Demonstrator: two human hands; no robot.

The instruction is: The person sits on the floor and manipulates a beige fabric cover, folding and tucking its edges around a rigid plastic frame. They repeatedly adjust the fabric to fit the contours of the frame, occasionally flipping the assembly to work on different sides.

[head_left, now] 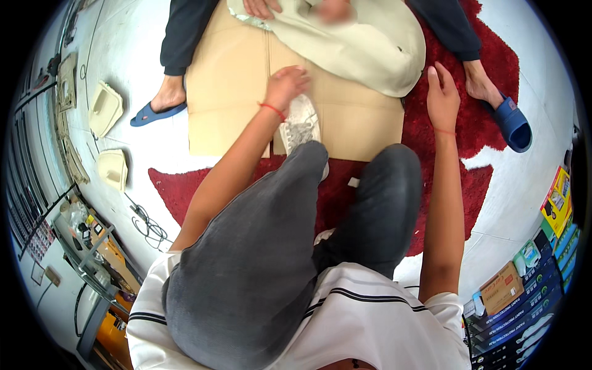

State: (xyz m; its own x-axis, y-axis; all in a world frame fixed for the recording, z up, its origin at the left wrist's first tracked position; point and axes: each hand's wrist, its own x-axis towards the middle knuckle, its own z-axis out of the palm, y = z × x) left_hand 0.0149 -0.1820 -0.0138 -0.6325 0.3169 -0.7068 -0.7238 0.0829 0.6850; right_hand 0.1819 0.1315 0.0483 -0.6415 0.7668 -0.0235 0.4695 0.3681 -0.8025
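Note:
A large beige padded panel with a rounded end (364,49) lies across a flattened cardboard sheet (228,117). Just short of its near edge, above my white shoe (301,120), hovers my left hand (287,86). Its fingers are loosely bent and slightly blurred, with nothing visible in them. To the right of the panel's rounded end, over the red rug, my right hand (443,98) is held open and empty, thumb and fingers apart. Another person's hands are at the panel's far side; one rests near its left edge and the other is blurred over it.
Across from me, the other person's feet in blue slippers (513,126) flank the cardboard. A red rug (481,185) lies beneath it. Two beige trim pieces (106,110) and a tangled black cable (148,228) lie on the left floor. Stacked boxes (518,314) stand at lower right.

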